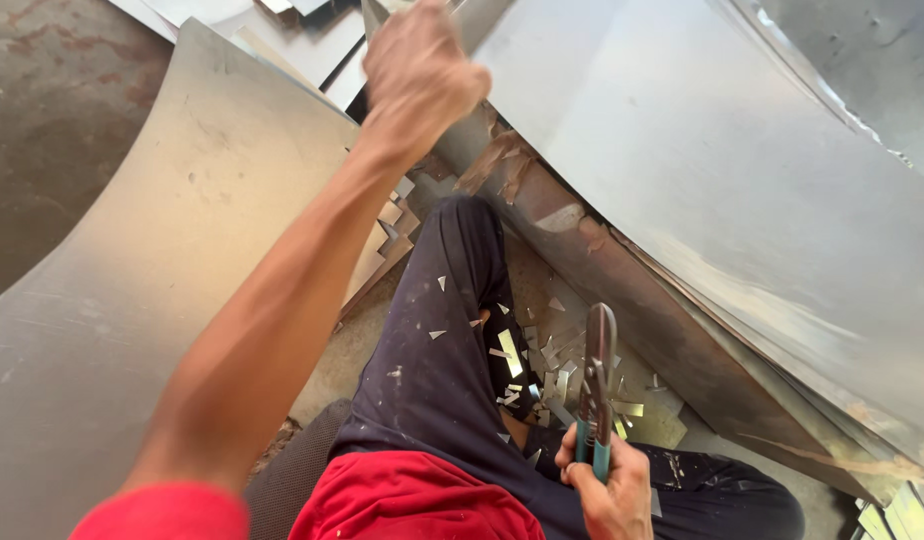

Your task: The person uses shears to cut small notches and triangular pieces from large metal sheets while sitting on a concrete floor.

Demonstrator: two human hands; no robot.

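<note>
Nearest, the right hand (610, 490) is closed round the teal grips of the snips (597, 385), blades pointing away over a scatter of offcuts (542, 365) beside the knee. Farther out, the left hand (422, 70) is fisted on the top edge of a metal sheet (712, 170) that leans to the right. The sheet looks thin, springy and sharp-edged; it probably flexes, so a grip on the edge near a corner seems safest. Another sheet (142, 280) curves at left.
</note>
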